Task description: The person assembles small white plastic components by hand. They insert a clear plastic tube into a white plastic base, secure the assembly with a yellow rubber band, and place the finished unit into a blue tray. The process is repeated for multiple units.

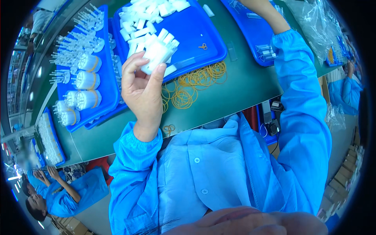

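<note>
My left hand [143,84] is closed around a bundle of white block-like pieces [160,51], thumb on one side and fingers on the other. It is above the near edge of a blue tray [203,43] heaped with loose white pieces [137,19]. My right arm stretches to a second blue tray [244,33] on the right, which holds small clear plastic parts [265,51]. Only part of my right hand [256,4] shows at the top edge, its fingers cut off from sight. Orange rubber bands [186,92] lie in loose piles on the green table below my left hand.
At the left, a blue tray [113,88] carries banded bundles [88,80] and many thin-stemmed clear parts [80,39]. Clear plastic bags [311,19] lie at the far right of the green table [239,82]. Co-workers [58,192] sit at the lower left.
</note>
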`<state>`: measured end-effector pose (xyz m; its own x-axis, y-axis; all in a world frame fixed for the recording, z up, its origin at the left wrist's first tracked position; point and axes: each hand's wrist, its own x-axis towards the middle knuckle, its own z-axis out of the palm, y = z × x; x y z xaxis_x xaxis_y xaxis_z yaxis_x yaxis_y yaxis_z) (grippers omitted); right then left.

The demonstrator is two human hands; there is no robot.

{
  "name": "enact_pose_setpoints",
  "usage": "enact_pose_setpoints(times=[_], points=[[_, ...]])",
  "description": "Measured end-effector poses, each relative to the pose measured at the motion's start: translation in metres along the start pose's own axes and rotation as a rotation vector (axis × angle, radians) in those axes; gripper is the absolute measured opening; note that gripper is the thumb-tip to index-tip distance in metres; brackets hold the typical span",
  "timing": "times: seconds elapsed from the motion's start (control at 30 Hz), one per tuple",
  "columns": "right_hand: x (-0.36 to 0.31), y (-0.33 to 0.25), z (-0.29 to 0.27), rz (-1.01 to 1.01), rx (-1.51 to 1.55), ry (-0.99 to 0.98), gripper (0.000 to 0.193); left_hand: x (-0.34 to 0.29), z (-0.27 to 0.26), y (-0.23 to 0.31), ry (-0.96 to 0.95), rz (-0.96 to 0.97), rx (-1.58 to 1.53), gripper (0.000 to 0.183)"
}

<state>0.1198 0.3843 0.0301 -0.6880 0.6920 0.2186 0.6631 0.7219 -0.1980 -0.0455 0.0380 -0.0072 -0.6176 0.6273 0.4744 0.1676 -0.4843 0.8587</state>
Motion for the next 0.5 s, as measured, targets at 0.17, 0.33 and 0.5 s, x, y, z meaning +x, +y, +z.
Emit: enact_pose_setpoints(times=[0.17,0.33,0.5], points=[[-0.034,-0.003,0.009,-0.003,0.198,-0.169,0.036,-0.002,0.0,0.0,-0.052,-0.042,-0.021,0.029],[-0.044,0.012,0.035,-0.011,0.246,0.039,0.032,-0.001,0.006,-0.003,-0.08,-0.083,-0.049,0.027],[-0.031,0.015,0.044,-0.036,0.294,0.045,0.034,-0.005,-0.006,-0.01,0.006,-0.084,-0.053,0.028]])
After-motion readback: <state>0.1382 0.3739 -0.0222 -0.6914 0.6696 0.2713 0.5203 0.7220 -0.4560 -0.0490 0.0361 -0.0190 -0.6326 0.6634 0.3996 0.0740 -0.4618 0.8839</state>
